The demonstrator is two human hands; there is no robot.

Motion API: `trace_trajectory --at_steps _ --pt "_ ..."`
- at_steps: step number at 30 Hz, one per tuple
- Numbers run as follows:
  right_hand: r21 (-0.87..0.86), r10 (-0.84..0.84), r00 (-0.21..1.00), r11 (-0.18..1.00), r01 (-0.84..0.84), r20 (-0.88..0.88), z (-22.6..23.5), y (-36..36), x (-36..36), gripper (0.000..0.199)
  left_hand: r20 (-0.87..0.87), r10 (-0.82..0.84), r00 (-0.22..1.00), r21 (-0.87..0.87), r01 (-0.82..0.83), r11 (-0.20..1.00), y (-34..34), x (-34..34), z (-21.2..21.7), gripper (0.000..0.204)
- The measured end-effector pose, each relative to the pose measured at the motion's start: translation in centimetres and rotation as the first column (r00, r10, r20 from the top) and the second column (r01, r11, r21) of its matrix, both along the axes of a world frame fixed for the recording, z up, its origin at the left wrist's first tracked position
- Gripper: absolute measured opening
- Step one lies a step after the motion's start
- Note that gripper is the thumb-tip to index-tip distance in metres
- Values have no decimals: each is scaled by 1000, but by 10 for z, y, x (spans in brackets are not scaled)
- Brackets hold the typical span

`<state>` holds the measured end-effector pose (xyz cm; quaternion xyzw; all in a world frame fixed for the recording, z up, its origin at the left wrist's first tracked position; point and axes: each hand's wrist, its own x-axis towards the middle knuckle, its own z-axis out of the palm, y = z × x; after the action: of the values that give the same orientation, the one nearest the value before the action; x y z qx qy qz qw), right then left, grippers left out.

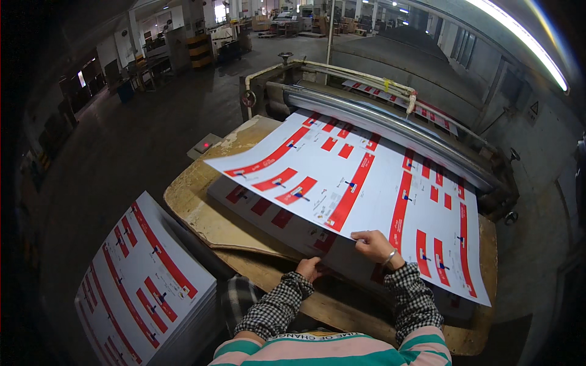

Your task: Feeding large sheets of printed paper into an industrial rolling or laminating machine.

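Guiding the upper printed sheet (342,177), mid-frame, at the roller (378,129) is seemingly occupying this step: the right hand (375,247) is pinching its near edge; how the left hand (309,268) is gripping, I cannot tell; next is likely needing straight alignment

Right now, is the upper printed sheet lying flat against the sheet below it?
No, the upper printed sheet stands clear of the lower printed sheet, its near edge raised at the right hand.
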<state>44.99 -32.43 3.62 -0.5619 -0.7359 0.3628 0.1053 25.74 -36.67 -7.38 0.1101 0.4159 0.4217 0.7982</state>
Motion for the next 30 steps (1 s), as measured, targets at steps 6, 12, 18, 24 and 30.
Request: trace_trajectory --at_steps 6,12,18,24,30 --pt "159 86 980 986 -58 -179 -38 -29 1 26 -313 -104 944 -123 68 990 8 6 1 28" --pt "39 73 995 997 -70 -72 -75 -39 12 28 -65 61 996 -39 -63 997 -17 14 -26 29" --pt "390 -384 921 859 330 67 -111 31 6 34 2 -40 999 38 40 998 -1 3 -29 30" --pt "118 160 808 955 -272 568 -124 -40 -19 93 21 -95 995 46 94 995 -16 1 -37 29" --pt "63 190 977 979 -196 95 -68 27 13 22 16 -85 996 114 83 990 23 3 -18 22"
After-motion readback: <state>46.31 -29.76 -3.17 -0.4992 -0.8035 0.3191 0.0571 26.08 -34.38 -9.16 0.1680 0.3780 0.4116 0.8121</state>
